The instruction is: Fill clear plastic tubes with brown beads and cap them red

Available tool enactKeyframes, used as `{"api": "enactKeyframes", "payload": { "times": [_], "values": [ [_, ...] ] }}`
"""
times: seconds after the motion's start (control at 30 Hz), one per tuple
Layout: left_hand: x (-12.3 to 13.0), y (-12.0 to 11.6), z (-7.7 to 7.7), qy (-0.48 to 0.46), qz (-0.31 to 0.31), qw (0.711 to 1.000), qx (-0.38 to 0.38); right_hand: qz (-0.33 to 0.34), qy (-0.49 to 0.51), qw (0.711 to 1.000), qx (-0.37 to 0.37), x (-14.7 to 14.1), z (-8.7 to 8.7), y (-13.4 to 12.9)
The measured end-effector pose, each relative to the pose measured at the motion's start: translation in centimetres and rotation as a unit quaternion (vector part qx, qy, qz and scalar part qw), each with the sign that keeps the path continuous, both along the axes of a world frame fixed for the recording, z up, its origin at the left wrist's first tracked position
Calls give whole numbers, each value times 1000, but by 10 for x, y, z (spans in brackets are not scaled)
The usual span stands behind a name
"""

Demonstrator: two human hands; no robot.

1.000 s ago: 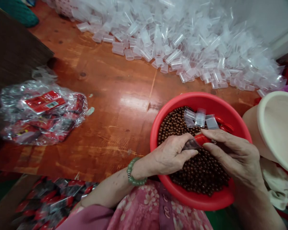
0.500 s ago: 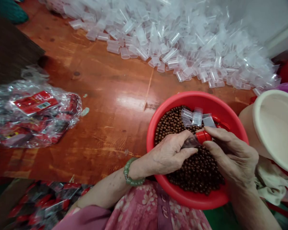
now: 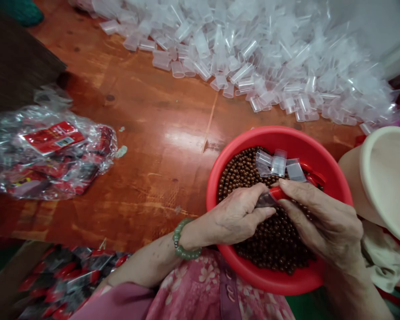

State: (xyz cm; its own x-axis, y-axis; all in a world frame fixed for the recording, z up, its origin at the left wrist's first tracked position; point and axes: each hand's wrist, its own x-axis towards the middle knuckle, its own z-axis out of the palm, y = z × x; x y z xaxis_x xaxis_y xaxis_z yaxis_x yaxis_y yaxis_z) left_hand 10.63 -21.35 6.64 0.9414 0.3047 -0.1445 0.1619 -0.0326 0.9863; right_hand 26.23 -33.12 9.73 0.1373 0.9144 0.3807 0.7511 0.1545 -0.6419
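Observation:
Over the red basin (image 3: 320, 146), my left hand (image 3: 235, 218) grips a small clear plastic sleeve (image 3: 266, 200) between thumb and fingers. Something dark shows in or through the sleeve. A red cap (image 3: 277, 193) is pinched in my right hand (image 3: 330, 222), against the sleeve's right end; whether it is fully seated I cannot tell. Small round brown balls (image 3: 276, 244) fill much of the basin below my hands. Several loose clear sleeves (image 3: 278, 163) lie on the balls, and red caps (image 3: 315, 175) rest at the basin's right side.
A large heap of clear sleeves (image 3: 220, 58) spreads along the back of the wooden table (image 3: 146, 146). To the left lies a clear bag of red packs (image 3: 53, 155). A cream bucket (image 3: 370, 169) stands right of the basin. Red-capped pieces (image 3: 66, 280) are piled below the table's front edge.
The red cap has come closer against the sleeve, and my right fingers now cover more of it. The whole view has shifted slightly.

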Motion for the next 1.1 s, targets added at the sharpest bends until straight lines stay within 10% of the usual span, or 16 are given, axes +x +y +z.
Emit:
{"api": "enactKeyframes", "payload": {
  "times": [0.23, 0.53, 1.1],
  "values": [
    [0, -5, -7, -38, 19, 994, 97, 30, 51, 998, 0, 10, -3, 0],
    [5, -1, 6, -6, 44, 982, -182, 14, -217, 976, -11, -11, -19, 3],
    [13, -7, 2, -97, 2, 965, -244, -27, -339, 933, 120, -8, -20, 10]
  ]
}}
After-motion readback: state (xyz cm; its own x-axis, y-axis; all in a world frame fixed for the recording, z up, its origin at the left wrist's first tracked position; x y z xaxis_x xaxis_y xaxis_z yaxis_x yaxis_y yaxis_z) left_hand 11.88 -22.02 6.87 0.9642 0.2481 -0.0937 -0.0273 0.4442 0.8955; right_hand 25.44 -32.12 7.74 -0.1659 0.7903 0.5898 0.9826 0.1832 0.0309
